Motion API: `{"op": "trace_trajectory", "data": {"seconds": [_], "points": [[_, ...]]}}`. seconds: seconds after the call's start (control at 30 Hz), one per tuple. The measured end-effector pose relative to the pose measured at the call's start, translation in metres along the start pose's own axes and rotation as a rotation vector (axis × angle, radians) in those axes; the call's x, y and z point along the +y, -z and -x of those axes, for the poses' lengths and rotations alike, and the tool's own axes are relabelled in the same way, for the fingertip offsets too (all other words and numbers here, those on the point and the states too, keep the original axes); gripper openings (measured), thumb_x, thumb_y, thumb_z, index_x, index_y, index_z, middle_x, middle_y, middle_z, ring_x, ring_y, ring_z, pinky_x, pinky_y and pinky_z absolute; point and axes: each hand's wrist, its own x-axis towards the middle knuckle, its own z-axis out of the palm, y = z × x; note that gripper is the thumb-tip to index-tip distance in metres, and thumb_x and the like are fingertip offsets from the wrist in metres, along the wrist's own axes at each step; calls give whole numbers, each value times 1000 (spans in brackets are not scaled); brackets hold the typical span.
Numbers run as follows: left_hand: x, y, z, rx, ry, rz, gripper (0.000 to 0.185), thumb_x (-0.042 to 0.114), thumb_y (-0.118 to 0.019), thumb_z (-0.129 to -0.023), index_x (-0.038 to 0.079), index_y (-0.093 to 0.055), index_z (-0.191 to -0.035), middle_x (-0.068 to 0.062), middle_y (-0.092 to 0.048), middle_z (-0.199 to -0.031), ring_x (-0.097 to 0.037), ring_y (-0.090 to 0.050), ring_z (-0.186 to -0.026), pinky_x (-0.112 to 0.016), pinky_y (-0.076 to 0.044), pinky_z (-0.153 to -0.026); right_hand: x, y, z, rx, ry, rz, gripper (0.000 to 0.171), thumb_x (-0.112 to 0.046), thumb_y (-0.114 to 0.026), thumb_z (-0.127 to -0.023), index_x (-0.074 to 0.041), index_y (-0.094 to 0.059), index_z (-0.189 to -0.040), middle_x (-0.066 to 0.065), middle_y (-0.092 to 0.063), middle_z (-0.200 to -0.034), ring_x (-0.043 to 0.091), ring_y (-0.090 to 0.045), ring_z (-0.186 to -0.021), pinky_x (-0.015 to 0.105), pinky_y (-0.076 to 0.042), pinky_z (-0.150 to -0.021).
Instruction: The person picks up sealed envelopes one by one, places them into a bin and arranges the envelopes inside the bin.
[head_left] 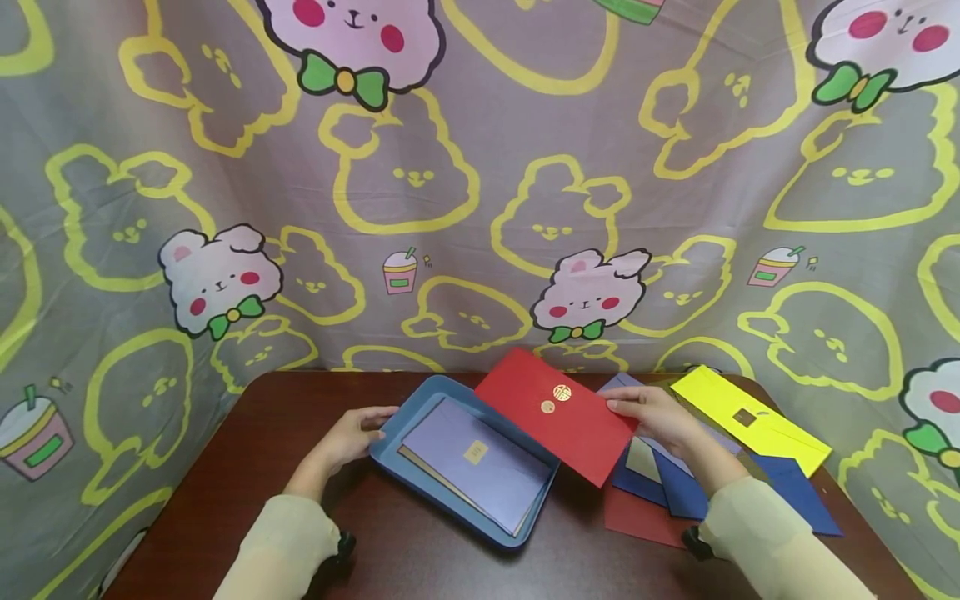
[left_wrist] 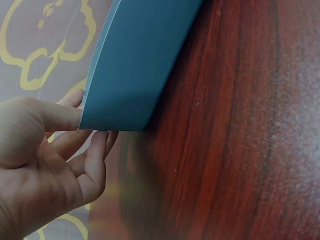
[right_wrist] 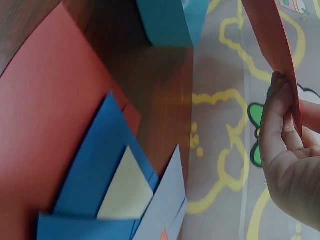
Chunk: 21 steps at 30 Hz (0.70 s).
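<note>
My left hand (head_left: pixel 347 440) grips the left end of a blue tray (left_wrist: pixel 135 75), thumb at the rim and fingers against the outside. Inside the tray lies a lavender envelope (head_left: pixel 506 483) with a small gold label, and a tan edge shows from under it. Between the thumb and fingers of my right hand (head_left: pixel 660 421) is a red envelope (head_left: pixel 525 408) with gold emblems, pinched at its right side. It is held up and tilted, overlapping the tray's right end in the head view. Seen from the right wrist, the red envelope (right_wrist: pixel 275 40) stands nearly edge-on.
Under and beyond my right forearm spreads a loose pile: a yellow envelope (head_left: pixel 783 429), blue envelopes (head_left: pixel 798 492), a red one (head_left: pixel 637 517) and a lavender one (right_wrist: pixel 165 205). A patterned cloth (head_left: pixel 465 242) hangs behind the dark wooden table (head_left: pixel 232 467).
</note>
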Motion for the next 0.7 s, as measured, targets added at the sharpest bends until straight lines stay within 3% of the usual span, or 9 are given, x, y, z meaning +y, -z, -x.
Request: {"op": "trace_trajectory", "data": {"seconds": [0.7], "points": [[2, -1, 1, -10, 10, 26, 43, -13, -56, -97, -5, -59, -139, -27, -64, -129, -31, -66, -101, -46, -59, -83, -8, -68, -35, -4, -40, -35, 34, -8, -60, -103, 8, -63, -133, 16, -72, -110, 22, -71, -86, 40, -60, -79]]}}
